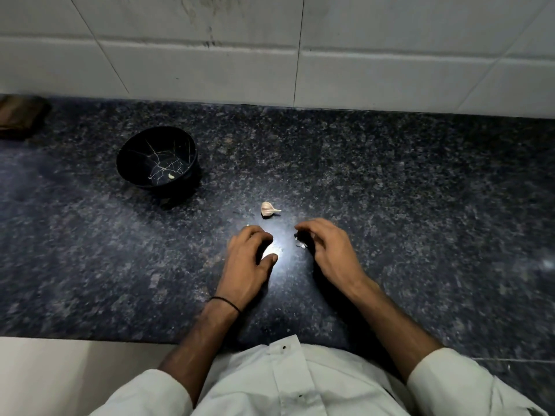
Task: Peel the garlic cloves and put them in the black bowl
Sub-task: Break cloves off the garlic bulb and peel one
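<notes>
The black bowl (132, 163) with pale crack-like lines stands on the counter at the back left, and one small peeled clove (171, 176) lies in its bottom. A partly skinned garlic bulb (268, 209) lies on the counter just beyond my hands. My left hand (249, 262) rests on the counter with curled fingers. A bright white patch sits between its thumb and fingers; whether that is a clove or glare is unclear. My right hand (329, 250) hovers beside it, fingers curved and apart, over small scraps of peel (300, 244).
The dark speckled granite counter (420, 205) runs to a white tiled wall (360, 55) at the back. A brown object (21, 115) sits at the far left edge. The counter's front edge lies close to my white shirt (285, 382).
</notes>
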`<action>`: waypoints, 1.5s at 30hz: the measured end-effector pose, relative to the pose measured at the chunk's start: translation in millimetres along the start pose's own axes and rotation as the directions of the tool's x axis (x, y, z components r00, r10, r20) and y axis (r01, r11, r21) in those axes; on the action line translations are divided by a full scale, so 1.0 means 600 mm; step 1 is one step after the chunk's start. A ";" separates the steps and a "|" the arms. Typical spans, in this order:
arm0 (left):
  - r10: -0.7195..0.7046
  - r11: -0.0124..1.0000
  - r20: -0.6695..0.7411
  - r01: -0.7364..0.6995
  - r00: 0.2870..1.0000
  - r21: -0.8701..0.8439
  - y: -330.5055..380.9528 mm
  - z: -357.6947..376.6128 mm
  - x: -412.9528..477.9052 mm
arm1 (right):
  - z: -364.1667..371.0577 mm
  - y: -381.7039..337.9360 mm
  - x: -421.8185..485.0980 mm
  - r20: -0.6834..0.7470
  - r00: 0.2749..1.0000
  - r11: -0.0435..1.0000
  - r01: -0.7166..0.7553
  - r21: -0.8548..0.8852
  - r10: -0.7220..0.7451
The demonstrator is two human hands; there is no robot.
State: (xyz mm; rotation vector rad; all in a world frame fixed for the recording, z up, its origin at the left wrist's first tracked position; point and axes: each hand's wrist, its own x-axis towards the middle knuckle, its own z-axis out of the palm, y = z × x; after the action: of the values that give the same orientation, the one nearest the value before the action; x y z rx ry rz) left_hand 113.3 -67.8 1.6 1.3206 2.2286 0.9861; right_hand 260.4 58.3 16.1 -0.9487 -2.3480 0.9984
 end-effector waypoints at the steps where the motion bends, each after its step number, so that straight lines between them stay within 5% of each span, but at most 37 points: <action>1: -0.009 1.000 -0.001 0.009 1.000 -0.006 -0.001 0.001 -0.001 | -0.002 0.004 0.005 0.032 0.999 0.999 0.034 -0.034 -0.033; 8: -0.020 0.998 -0.017 0.019 1.000 -0.054 0.001 0.001 0.000 | -0.025 0.024 -0.011 0.488 0.827 0.849 0.449 -0.277 -0.279; 16: 0.059 0.983 -0.034 -0.053 0.998 0.178 0.017 0.008 -0.018 | -0.061 0.088 -0.060 0.435 0.784 0.733 0.596 -0.327 -0.443; 22: 0.165 0.912 0.068 -0.179 0.984 0.370 0.031 0.020 -0.038 | -0.044 0.097 -0.059 0.385 0.792 0.714 0.601 -0.360 -0.473; 28: 0.113 0.913 0.083 -0.137 0.990 0.384 0.026 0.020 -0.036 | -0.035 0.097 -0.052 0.330 0.808 0.711 0.587 -0.387 -0.488; 32: 0.113 0.915 0.089 -0.139 0.990 0.378 0.030 0.018 -0.032 | -0.037 0.077 -0.028 0.090 0.964 0.961 0.259 -0.099 -0.251; 34: 0.110 0.918 0.082 -0.133 0.991 0.375 0.034 0.015 -0.030 | -0.049 0.072 0.003 0.030 0.988 0.989 0.150 0.008 -0.151; 45: 0.050 0.939 0.072 -0.071 0.996 0.337 0.045 0.007 -0.029 | -0.044 0.065 -0.017 0.305 0.916 0.835 0.374 -0.403 -0.263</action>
State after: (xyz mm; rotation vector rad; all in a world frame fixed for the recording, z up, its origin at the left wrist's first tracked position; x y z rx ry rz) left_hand 140.7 -72.7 17.5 1.5471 2.3972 0.5840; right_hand 299.7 83.0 3.3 -0.5645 -2.8970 0.4492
